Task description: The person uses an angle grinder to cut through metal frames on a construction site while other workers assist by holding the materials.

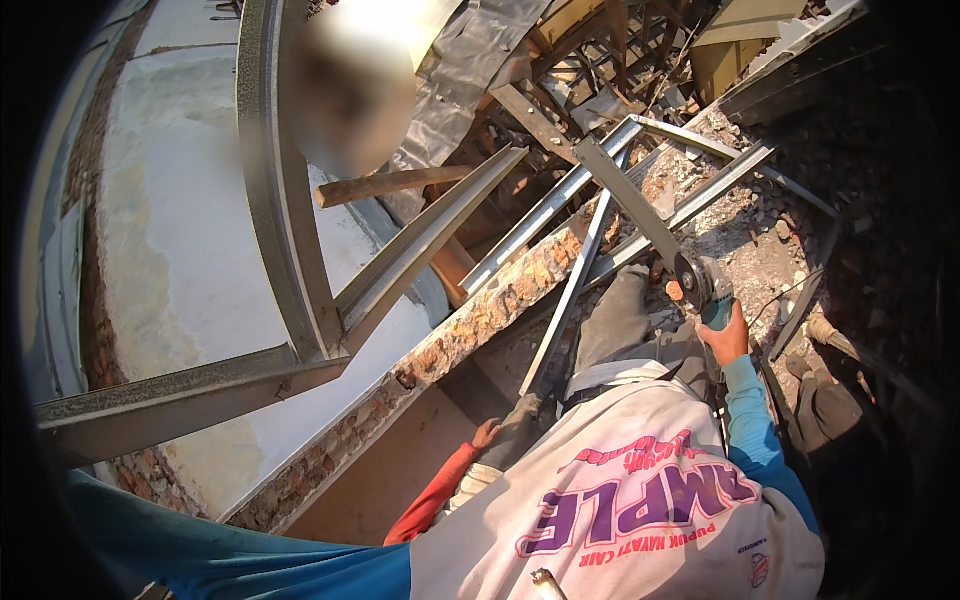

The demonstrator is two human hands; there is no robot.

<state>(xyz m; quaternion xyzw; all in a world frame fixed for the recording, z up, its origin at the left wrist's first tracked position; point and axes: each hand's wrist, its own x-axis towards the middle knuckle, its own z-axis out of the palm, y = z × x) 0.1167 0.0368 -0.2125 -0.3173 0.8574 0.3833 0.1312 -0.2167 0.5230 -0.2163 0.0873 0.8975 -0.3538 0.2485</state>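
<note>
My right hand [727, 335], bare below a blue sleeve, is closed round the teal body of an angle grinder [704, 288]. The grinder's head lies against the near end of a grey metal bar [632, 203]. A red-sleeved forearm ends in what appears to be my left hand [487, 433], low in the middle, beside worn grey cloth [514, 435]. Its fingers are mostly hidden, so its grip cannot be told. A thin metal strip [572, 290] rises from just above that cloth. My white printed shirt [620, 500] covers the lower middle.
Heavy steel channel beams [300, 230] form an angled frame at left. A broken brick wall edge [420, 375] runs diagonally below. Shiny metal channels [545, 225] cross over rubble [780, 240] at right. A wooden plank [390, 186] lies behind. Another person's blurred head [355, 90] is at top.
</note>
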